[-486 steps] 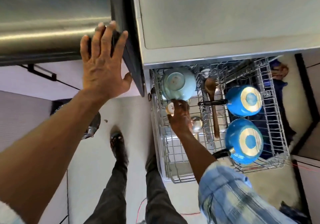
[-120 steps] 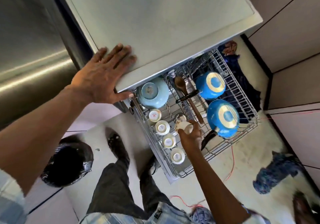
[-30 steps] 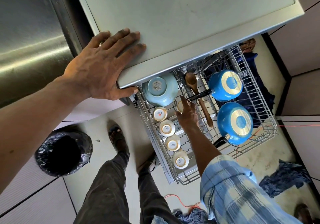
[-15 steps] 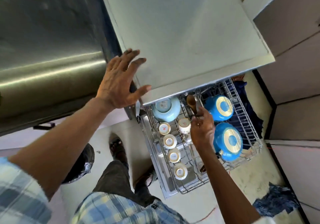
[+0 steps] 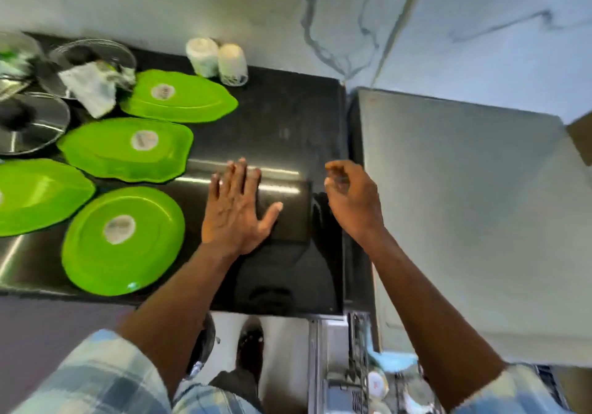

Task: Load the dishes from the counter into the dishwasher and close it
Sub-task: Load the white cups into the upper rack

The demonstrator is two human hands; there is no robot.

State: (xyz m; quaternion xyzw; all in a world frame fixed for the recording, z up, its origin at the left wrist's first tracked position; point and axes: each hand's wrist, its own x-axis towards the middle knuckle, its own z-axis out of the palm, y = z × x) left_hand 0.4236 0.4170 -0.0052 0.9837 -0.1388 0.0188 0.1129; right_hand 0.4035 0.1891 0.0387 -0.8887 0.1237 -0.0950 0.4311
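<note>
Several bright green plates lie upside down on the black counter [image 5: 282,118]; the nearest round green plate [image 5: 123,240] is left of my hands. My left hand [image 5: 235,207] hovers flat over the counter with fingers spread, holding nothing. My right hand [image 5: 350,200] is above the counter's right edge, fingers loosely curled and empty. Two upturned clear glasses [image 5: 217,59] stand at the back by the wall. The pulled-out dishwasher rack [image 5: 362,378] shows at the bottom with a light blue bowl [image 5: 392,360] and a small white cup [image 5: 376,384].
Steel pot lids [image 5: 30,123] and a glass bowl with a crumpled cloth [image 5: 91,88] sit at the far left. The grey dishwasher top [image 5: 464,221] lies to the right of the counter. My shoe [image 5: 251,346] shows on the floor below.
My view has swung up from the rack to the counter. My right hand left the rack and rose to counter height; my left hand came off the dishwasher top and now hovers over the counter.
</note>
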